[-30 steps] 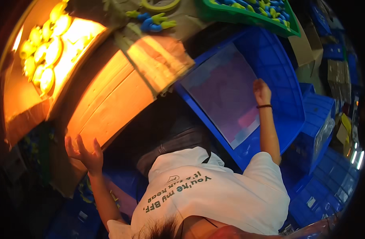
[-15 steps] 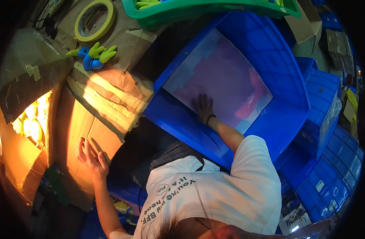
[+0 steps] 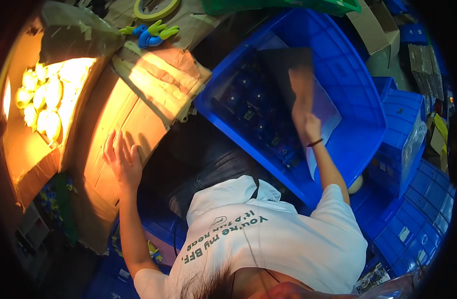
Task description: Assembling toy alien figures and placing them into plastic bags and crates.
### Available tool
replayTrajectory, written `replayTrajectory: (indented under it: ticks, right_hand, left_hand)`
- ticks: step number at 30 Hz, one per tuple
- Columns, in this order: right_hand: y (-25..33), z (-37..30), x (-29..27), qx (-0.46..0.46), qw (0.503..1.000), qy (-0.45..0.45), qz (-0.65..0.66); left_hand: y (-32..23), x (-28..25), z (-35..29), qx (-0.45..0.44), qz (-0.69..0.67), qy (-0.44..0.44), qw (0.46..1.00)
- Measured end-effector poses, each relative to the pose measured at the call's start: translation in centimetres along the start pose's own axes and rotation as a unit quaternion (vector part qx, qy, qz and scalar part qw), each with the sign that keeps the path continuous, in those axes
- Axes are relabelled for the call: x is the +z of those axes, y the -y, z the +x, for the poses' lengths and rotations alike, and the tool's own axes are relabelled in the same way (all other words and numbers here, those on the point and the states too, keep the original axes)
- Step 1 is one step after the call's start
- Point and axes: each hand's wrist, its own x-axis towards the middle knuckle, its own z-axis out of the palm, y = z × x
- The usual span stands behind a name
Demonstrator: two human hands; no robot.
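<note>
My left hand (image 3: 123, 160) rests open, fingers spread, on the brown cardboard (image 3: 96, 172). Over the large blue bin (image 3: 360, 99) my right hand (image 3: 303, 97), smeared by motion, holds a thin sheet (image 3: 330, 112) that is folded back toward the right. Its dark underside (image 3: 278, 65) shows, and its paler face lies low against the bin's right side. Uncovered on the bin's left lie several dark blue parts (image 3: 248, 97) with small light dots. The exact grip of my right fingers is blurred.
Brightly lit yellow pieces (image 3: 46, 99) fill an open carton at left. A blue and yellow-green toy part (image 3: 151, 35) and a tape roll (image 3: 156, 7) lie on cardboard. A green crate (image 3: 283, 5) overhangs the bin's far edge. Blue crates (image 3: 400, 129) stand at right.
My right hand has taken up the sheet and swung it to the right, baring the dark blue parts beneath. The left hand stays on the cardboard; the whole view has shifted.
</note>
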Motion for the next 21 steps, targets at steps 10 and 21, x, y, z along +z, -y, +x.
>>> replayTrajectory:
  ticks: [10, 21]
  right_hand:
    - [31.3, -12.4, -9.5, 0.003, 0.812, -0.065, 0.58]
    - [44.7, -22.4, 0.9, -0.537, 0.773, 0.135, 0.311]
  left_hand:
    - [-17.1, -4.1, -0.7, 0.063, -0.46, 0.095, 0.88]
    - [-14.8, -8.7, -6.5, 0.011, -0.556, -0.141, 0.819]
